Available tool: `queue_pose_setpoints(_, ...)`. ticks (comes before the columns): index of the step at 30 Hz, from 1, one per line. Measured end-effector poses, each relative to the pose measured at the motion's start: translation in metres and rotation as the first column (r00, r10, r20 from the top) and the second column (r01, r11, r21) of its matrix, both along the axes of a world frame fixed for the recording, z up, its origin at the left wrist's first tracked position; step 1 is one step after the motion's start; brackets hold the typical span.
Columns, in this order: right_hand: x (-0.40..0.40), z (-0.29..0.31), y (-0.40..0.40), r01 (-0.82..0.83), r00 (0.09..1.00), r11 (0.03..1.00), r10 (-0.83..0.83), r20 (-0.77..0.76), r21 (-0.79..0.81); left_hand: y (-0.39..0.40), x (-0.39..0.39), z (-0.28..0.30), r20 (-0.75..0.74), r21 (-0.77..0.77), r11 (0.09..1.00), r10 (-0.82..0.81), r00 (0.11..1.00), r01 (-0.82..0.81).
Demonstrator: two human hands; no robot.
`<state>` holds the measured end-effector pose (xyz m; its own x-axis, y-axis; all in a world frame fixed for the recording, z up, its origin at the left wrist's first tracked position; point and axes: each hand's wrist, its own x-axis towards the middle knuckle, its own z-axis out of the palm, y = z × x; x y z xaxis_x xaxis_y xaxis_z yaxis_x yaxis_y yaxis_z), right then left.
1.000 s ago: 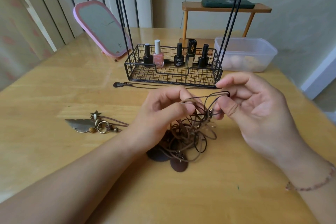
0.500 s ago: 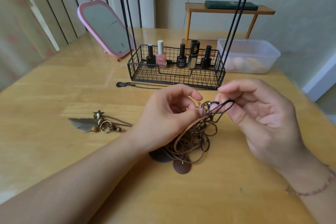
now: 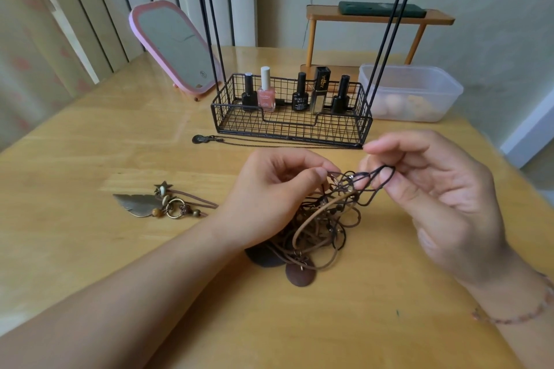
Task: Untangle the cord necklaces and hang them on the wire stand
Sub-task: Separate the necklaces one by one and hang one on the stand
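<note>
A tangle of brown cord necklaces (image 3: 317, 228) with round dark wooden discs lies on the wooden table (image 3: 90, 249) between my hands, its top lifted. My left hand (image 3: 269, 198) pinches a strand at the upper left of the tangle. My right hand (image 3: 431, 195) pinches a dark cord loop at the upper right. A feather-pendant necklace (image 3: 150, 204) lies to the left, its cord running under my left hand. The black wire stand (image 3: 290, 120) is behind, its basket holding nail polish bottles and its rods rising out of view. A thin chain necklace (image 3: 269, 144) lies before the basket.
A pink-framed mirror (image 3: 174, 48) leans at the back left. A clear plastic box (image 3: 410, 93) sits at the back right, beside a small wooden shelf (image 3: 380, 16) with a dark object on it. The table's right edge is near my right wrist.
Both hands have risen a little and drawn apart, lifting the top of the tangle. The dark loop is pulled out to the right.
</note>
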<state>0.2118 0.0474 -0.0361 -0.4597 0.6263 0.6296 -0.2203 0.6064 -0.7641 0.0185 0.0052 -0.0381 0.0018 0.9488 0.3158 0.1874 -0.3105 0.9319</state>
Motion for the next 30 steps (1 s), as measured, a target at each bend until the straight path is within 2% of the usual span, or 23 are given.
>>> queue_pose_setpoints(4, -0.0004, 0.0004, 0.0001, -0.006, 1.0, 1.0, 0.006, 0.022, 0.001, -0.0034, 0.0019, 0.003, 0.029, -0.025, 0.995, -0.099, 0.995, 0.099)
queue_pose_setpoints(17, 0.0012, -0.0002, 0.0006, -0.024, 0.999, 1.0, 0.024, 0.048, 0.013, -0.0044, 0.0013, 0.0025, -0.045, 0.054, 0.988, -0.14, 0.989, 0.142)
queue_pose_setpoints(23, 0.0011, 0.0013, -0.0005, -0.019, 1.0, 1.0, 0.019, 0.025, 0.023, -0.0003, -0.0004, -0.0011, -0.057, 0.04, 0.994, -0.095, 0.994, 0.098)
queue_pose_setpoints(30, 0.0012, 0.0018, -0.0022, -0.016, 1.0, 1.0, 0.015, 0.018, 0.023, 0.0015, -0.002, -0.0025, 0.049, -0.03, 0.993, -0.11, 0.993, 0.112)
